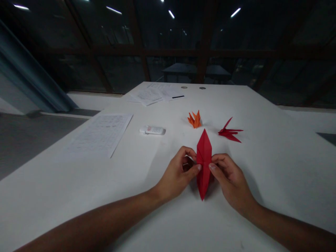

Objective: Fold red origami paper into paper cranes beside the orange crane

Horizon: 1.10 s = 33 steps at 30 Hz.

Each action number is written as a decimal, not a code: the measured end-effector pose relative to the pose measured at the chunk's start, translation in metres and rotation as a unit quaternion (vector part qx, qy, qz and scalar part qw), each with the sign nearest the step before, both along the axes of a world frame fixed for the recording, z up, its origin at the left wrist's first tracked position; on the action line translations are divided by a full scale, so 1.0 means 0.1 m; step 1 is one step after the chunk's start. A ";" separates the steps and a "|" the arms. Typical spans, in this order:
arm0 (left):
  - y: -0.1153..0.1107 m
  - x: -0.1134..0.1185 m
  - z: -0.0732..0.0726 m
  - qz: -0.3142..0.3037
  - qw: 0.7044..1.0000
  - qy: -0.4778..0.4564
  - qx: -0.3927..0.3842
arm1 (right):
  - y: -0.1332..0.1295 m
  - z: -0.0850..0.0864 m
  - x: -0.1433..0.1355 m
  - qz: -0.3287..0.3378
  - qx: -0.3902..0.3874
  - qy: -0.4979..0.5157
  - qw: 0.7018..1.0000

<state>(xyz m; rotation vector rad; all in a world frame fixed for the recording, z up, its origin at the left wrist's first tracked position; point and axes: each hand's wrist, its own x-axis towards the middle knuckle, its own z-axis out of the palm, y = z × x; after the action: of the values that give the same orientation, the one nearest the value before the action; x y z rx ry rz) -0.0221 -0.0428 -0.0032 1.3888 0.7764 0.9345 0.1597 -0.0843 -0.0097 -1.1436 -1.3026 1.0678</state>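
A red folded origami paper (204, 148), long and pointed at both ends, stands between my hands above the white table. My left hand (181, 171) pinches its left edge, thumb on the near face and fingers behind. On the opposite edge, my right hand (229, 178) grips it the same way, its thumb near the middle crease. Beyond the paper sit a small orange origami piece (195, 120) with several upright points and, to its right, a dark red origami piece (229, 132) with thin spikes.
Left of centre on the white table (126, 182) lies a white handheld device (152, 130) with small buttons. A printed sheet (98, 134) is farther left. Loose papers (154, 93) and a black pen (178, 96) lie toward the far edge, near two round discs (202, 88).
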 end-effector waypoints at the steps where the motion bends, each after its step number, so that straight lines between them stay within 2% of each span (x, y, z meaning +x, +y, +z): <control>1: 0.00 0.00 0.00 -0.004 1.000 0.015 0.007 | -0.01 0.01 0.00 0.013 0.006 -0.009 1.000; 4: 0.01 0.00 0.01 -0.003 0.999 0.029 0.027 | -0.03 0.02 0.01 0.038 0.031 -0.044 0.998; 10: 0.00 -0.02 0.06 -0.008 0.998 0.021 0.052 | 0.00 0.00 0.03 0.024 0.112 -0.102 0.988; 15: -0.01 -0.02 0.05 -0.025 0.998 0.023 0.052 | 0.02 0.02 0.01 0.018 0.126 -0.110 0.986; 19: -0.02 0.01 0.05 -0.013 0.996 0.048 0.069 | 0.01 0.02 0.01 0.018 0.135 -0.113 0.984; 22: -0.02 0.02 0.06 -0.011 0.995 0.056 0.084 | 0.01 -0.01 0.01 -0.001 0.126 -0.076 0.989; 24: -0.01 0.01 0.06 -0.020 0.995 0.049 0.083 | 0.03 -0.03 0.01 -0.009 0.090 -0.016 0.996; 28: 0.00 0.00 0.04 -0.040 0.995 0.041 0.080 | 0.10 -0.03 0.01 0.061 0.016 0.093 0.994; 33: -0.02 0.01 0.05 -0.041 0.992 0.049 0.106 | 0.13 0.01 0.04 0.089 0.009 0.128 0.988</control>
<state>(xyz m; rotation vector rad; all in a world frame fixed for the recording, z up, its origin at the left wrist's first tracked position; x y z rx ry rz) -0.0212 -0.0445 0.0022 1.6504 0.7038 0.9101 0.1641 -0.0709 -0.0086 -0.8572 -1.2228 1.2859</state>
